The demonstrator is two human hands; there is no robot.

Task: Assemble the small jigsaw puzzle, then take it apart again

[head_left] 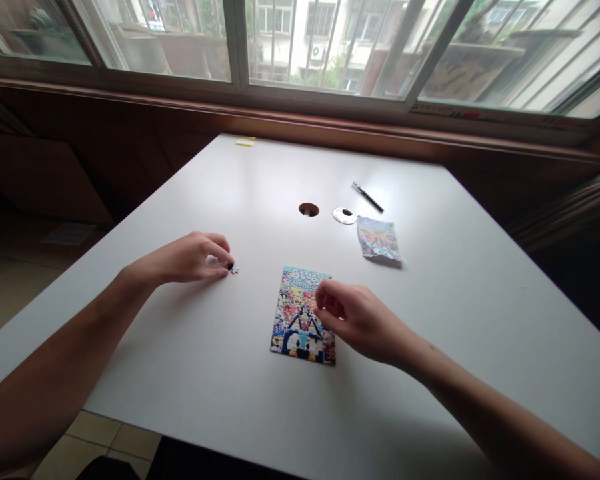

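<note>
A colourful jigsaw puzzle (pixel 303 327) with a cartoon dog at its lower end lies flat on the white table. My right hand (pixel 353 317) is over the puzzle's right edge, its thumb and fingers curled together. Whatever might be between those fingertips is hidden. To the left of the puzzle, my left hand (pixel 200 257) pinches a small dark puzzle piece (pixel 231 266) between thumb and fingers, low at the tabletop. Right beside those fingertips, a pale puzzle piece (pixel 235 271) shows on the table.
A creased picture sheet (pixel 379 237) lies beyond my right hand. Past it are a black pen (pixel 367 197), a round silver cover (pixel 345 215) and a round hole (pixel 309 210) in the white table (pixel 220 387). A yellow sticker (pixel 245 142) marks the far edge, below the windows.
</note>
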